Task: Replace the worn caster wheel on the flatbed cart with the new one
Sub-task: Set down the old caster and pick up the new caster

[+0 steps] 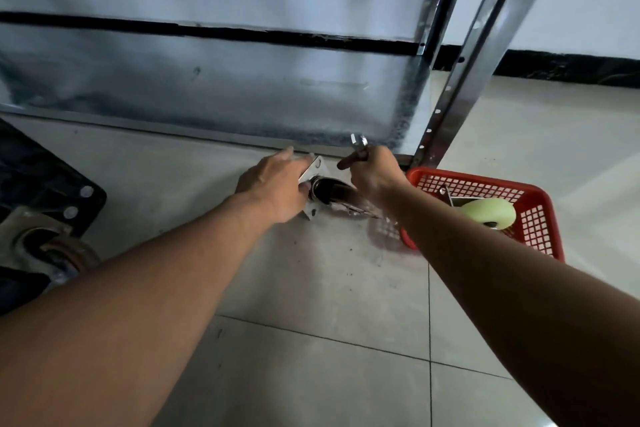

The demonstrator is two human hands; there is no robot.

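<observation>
Person, only arms and hands visible. Left hand [273,184] bare, tendon ridges and knuckles showing on its back; fingers [300,160] slightly blurred at the tips. Right hand [375,177] bare too, knuckles showing. Left forearm [156,288] uncovered from wrist to picture edge, broad in the near field. Right forearm [502,288] likewise uncovered, mostly in shadow. Jewellery or nail detail: too blurred to tell.

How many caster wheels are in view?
3: a dark caster gripped by the left hand, a pale caster in the red basket, a mounted caster on the cart at lower left. Others may be hidden.
</observation>
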